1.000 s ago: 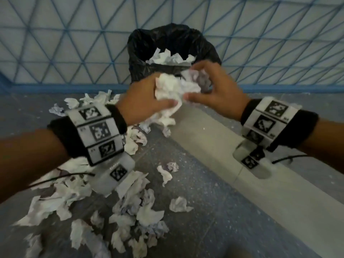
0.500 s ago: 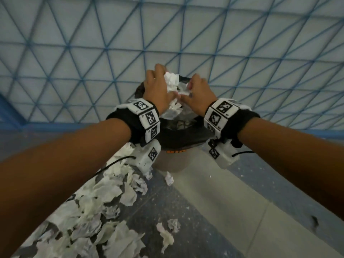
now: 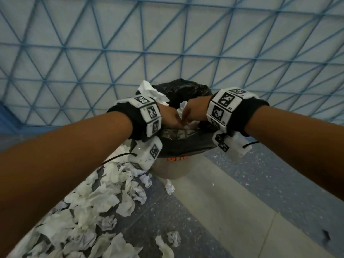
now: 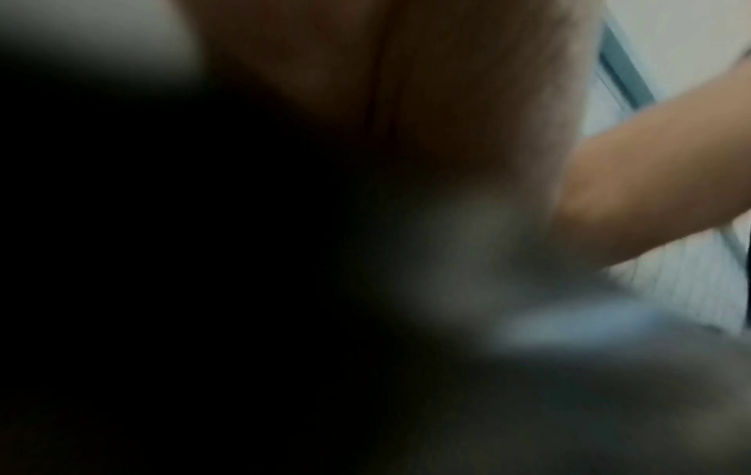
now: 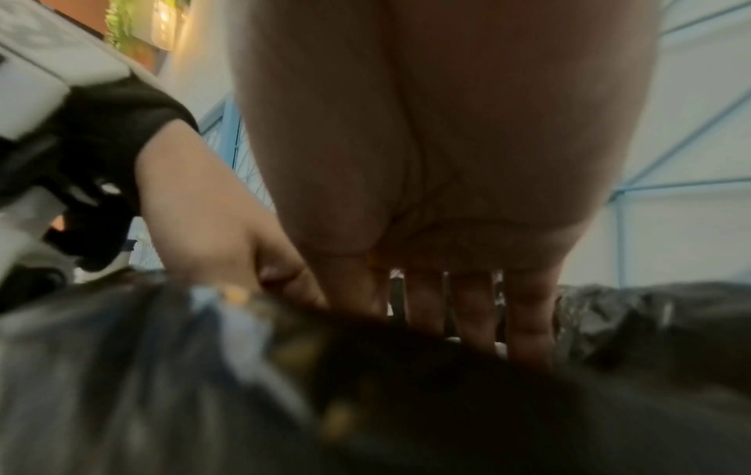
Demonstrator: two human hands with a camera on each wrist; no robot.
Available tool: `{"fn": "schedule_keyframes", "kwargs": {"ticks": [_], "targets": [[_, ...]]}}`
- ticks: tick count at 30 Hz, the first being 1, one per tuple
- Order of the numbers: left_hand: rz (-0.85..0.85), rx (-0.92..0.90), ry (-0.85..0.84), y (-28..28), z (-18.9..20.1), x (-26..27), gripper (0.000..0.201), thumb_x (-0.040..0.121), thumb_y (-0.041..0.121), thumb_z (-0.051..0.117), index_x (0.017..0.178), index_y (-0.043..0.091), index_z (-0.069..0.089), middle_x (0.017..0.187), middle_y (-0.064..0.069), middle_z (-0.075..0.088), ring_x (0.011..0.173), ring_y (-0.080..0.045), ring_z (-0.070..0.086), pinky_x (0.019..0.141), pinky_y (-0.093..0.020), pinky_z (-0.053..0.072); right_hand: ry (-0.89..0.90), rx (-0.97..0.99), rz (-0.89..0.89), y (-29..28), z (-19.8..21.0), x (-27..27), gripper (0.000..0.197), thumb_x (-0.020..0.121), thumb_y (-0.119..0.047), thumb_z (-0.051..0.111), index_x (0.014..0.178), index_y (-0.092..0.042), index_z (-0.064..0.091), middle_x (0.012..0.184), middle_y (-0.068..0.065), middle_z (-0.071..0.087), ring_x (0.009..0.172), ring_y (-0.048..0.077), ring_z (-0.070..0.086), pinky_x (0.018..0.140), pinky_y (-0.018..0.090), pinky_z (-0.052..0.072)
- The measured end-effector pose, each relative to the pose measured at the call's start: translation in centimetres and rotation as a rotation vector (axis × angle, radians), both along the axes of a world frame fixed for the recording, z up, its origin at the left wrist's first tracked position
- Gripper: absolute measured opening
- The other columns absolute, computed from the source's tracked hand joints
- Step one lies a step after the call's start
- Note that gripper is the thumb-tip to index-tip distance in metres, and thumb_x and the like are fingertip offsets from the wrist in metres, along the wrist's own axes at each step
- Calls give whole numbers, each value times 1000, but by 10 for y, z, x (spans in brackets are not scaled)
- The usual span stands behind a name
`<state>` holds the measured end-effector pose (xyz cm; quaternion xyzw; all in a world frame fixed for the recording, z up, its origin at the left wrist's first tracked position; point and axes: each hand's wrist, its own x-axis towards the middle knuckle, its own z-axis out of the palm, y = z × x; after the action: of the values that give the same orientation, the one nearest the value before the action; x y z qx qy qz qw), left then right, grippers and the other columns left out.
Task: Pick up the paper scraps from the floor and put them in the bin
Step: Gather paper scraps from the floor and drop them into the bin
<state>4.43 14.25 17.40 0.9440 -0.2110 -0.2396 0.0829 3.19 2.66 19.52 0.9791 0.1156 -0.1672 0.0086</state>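
Observation:
The bin (image 3: 188,146) wears a black liner and stands against the wall, stuffed with crumpled white paper (image 3: 151,93). Both my hands are down in its mouth, side by side and touching. My left hand (image 3: 172,118) reaches past the rim onto the paper, its fingertips hidden. My right hand (image 3: 192,111) presses down with straight fingers (image 5: 467,308) behind the liner's edge (image 5: 406,401), with bits of white paper under the tips. My left hand (image 5: 227,231) shows beside it there. The left wrist view is dark and blurred. Many paper scraps (image 3: 104,198) lie on the floor at the lower left.
A wall with a blue triangle grid (image 3: 167,43) rises right behind the bin. A pale floor strip (image 3: 223,211) runs from the bin toward the lower right, between speckled grey areas. A few single scraps (image 3: 174,238) lie near its left edge.
Both hands carried the paper wad up over the bin, then pushed it down into the mouth. The wad is no longer held up between them, and my head has moved closer to the bin.

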Motion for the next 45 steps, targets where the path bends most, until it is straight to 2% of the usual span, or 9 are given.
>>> {"fn": "schedule_keyframes", "kwargs": {"ticks": [6, 10, 12, 16, 23, 29, 31, 34, 45], "targets": [[25, -16, -561, 23, 22, 27, 37, 86, 25, 56, 120, 12, 59, 127, -16, 57, 116, -33, 52, 96, -41, 45, -138, 60, -40, -1, 3, 8, 35, 95, -15, 42, 126, -7, 57, 135, 15, 55, 122, 32, 52, 105, 37, 42], [-78, 307, -241, 21, 3, 22, 35, 89, 13, 51, 121, -1, 55, 127, -21, 56, 111, -32, 55, 94, -28, 46, -101, 25, -12, 0, -2, 5, 35, 94, -13, 44, 125, -12, 59, 137, 11, 54, 124, 30, 51, 106, 33, 39], [-127, 196, -101, 15, -3, 16, 29, 89, 3, 46, 114, -7, 58, 116, -25, 60, 92, -25, 53, 75, -14, 44, -115, 42, -3, 0, -1, -1, 33, 93, -12, 45, 122, -14, 60, 135, 10, 56, 123, 29, 52, 105, 33, 39], [-9, -250, -107, 17, 18, 8, 38, 88, -1, 46, 121, 10, 60, 117, -12, 66, 96, -17, 60, 75, -21, 47, -223, 123, -10, -5, 13, -23, 31, 90, -12, 48, 116, -16, 64, 128, 12, 61, 117, 31, 56, 101, 36, 42], [-105, -707, -710, 70, 30, -89, 24, 85, 4, 47, 101, 9, 64, 102, -9, 65, 91, -4, 50, 79, -11, 37, -578, 510, 147, 0, -11, -142, 18, 83, -13, 45, 96, -9, 58, 86, 2, 49, 83, 18, 45, 71, 27, 30], [-551, -172, -348, 120, -105, -204, 30, 83, 48, 47, 108, 33, 52, 119, 0, 58, 107, -17, 58, 87, -38, 54, 186, 118, 284, 14, -138, -216, 56, 84, -38, 59, 133, -18, 40, 134, 15, 40, 122, 32, 39, 94, 39, 40], [-467, 138, -97, 127, -144, -221, 68, 74, 69, 48, 135, 41, 32, 153, -3, 26, 140, -30, 28, 112, -49, 34, 408, -5, 331, 20, -173, -227, 89, 74, -51, 67, 145, -30, 18, 155, 13, 11, 140, 39, 13, 112, 53, 28], [-357, 393, 276, 133, -178, -238, 96, 70, 68, 57, 144, 43, 2, 157, -1, -19, 143, -42, -15, 116, -60, 7, 513, -107, 462, 30, -210, -242, 107, 67, -51, 74, 147, -38, 3, 157, 10, -21, 141, 46, -18, 111, 67, 10], [-250, 76, 206, 124, -200, -229, 33, 91, 23, 49, 123, 17, 51, 132, -9, 46, 124, -27, 43, 100, -33, 36, 317, 40, 412, 35, -224, -229, 40, 91, -15, 51, 130, -10, 45, 145, 16, 29, 131, 36, 26, 97, 46, 44]]}}
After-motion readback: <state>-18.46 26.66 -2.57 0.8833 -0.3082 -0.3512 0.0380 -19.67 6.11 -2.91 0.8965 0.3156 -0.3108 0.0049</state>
